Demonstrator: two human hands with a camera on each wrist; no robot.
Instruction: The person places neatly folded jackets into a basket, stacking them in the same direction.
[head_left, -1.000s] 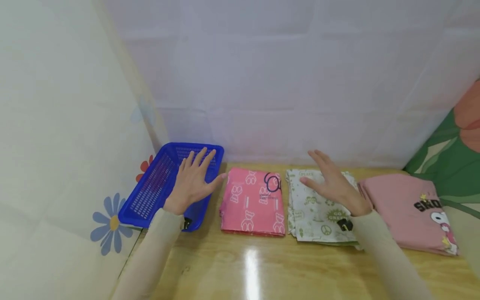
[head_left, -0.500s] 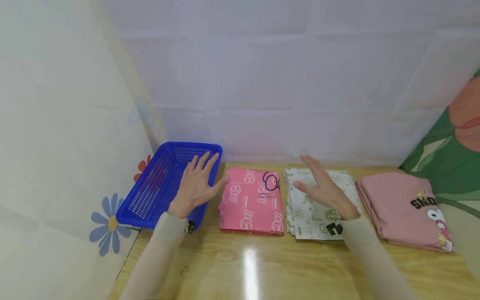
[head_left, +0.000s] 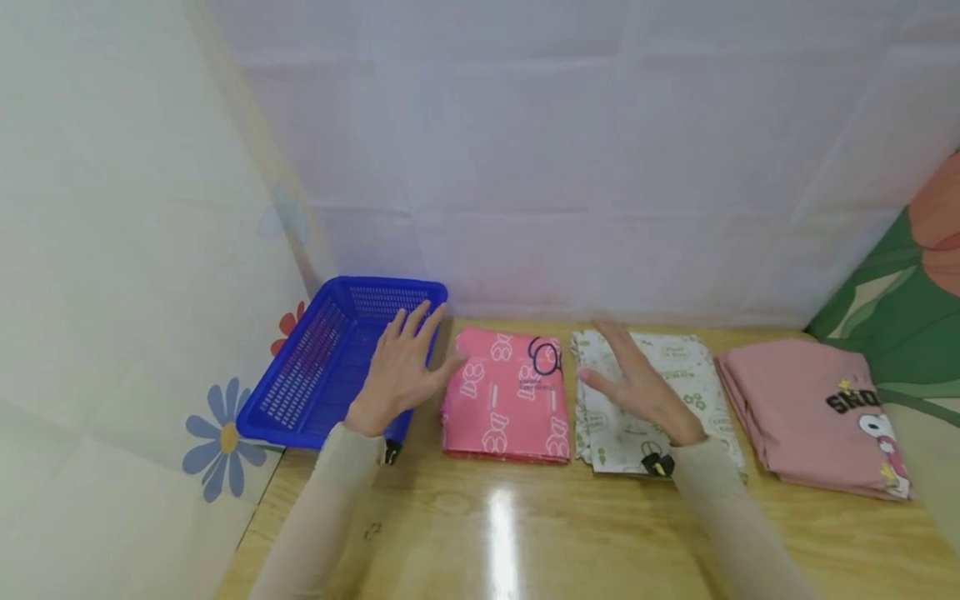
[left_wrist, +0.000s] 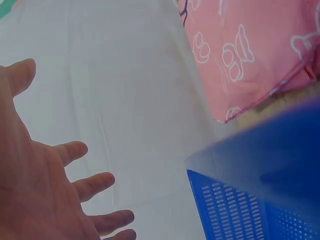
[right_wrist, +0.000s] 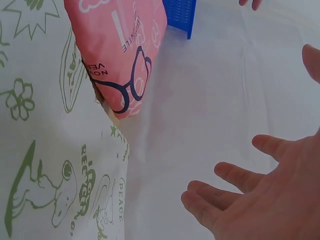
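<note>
My left hand hovers over the right side of a blue plastic basket, fingers spread and holding nothing. Its thumb reaches toward a folded pink cloth with white outline figures and a dark glasses print. Above a folded white cloth with green prints is my right hand, fingers extended, nothing in it. In the left wrist view the left palm is apart from the basket. The right wrist view shows the right hand away from the white cloth.
A folded dusty-pink garment with a cartoon print lies at the right on the wooden table. A pale cloth backdrop rises behind. A flower-printed sheet hangs at the left, close to the basket.
My right hand has shifted left across the white cloth. My left hand has moved slightly right, toward the pink cloth. Basket and cloths keep their places.
</note>
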